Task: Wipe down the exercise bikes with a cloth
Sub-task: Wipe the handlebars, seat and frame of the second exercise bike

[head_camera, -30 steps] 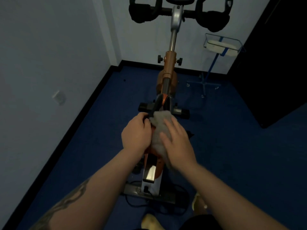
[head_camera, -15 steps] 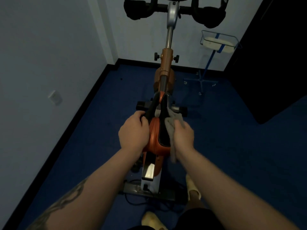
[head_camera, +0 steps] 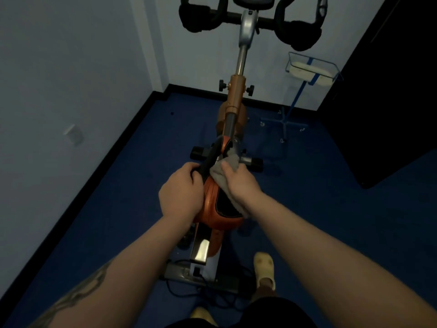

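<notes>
Gripping the orange saddle with the left hand, the right hand clutches a grey cloth.

The saddle is orange with a black centre panel and black side edge. The cloth is grey. The handlebar pads are black, the stem silver. The floor is deep blue, the walls pale grey-blue with black skirting. The shoe is cream.
</notes>
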Demonstrator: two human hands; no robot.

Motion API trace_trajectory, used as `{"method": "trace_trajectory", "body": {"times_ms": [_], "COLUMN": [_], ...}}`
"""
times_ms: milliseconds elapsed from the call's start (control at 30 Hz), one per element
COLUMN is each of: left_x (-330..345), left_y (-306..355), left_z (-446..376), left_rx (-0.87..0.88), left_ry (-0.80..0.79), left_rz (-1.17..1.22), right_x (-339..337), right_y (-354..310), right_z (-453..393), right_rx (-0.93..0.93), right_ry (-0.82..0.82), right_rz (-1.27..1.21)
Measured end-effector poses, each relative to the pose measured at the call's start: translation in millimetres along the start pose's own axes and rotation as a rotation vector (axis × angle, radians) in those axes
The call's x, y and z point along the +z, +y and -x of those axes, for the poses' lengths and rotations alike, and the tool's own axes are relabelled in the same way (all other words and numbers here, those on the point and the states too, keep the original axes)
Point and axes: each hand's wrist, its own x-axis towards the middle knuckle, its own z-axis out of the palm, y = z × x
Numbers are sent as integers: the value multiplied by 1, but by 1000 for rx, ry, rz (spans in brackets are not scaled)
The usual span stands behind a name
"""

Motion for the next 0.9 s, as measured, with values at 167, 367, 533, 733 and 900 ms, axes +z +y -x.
{"method": "trace_trajectory", "body": {"times_ms": [167, 367, 533, 733, 900], "left_x": [1, 0, -1, 0, -1], "left_y": [-1, 1, 2, 2, 1], "left_z": [-1, -1, 1, 0, 2], "left_rx": [0, -16, -9, -14, -9], "left_ry": [8, 10, 11, 8, 24], "left_rz": [-2, -14, -2, -9, 10], "right_x": [28, 17, 16, 17, 8], "right_y": [16, -15, -1, 23, -7], "right_z": [39, -12, 5, 33, -3], "right_rx": [-241, -66, -135, -235, 14], "right_ry": [266, 139, 147, 150, 80], "right_rz": [348, 268, 266, 229, 127]}}
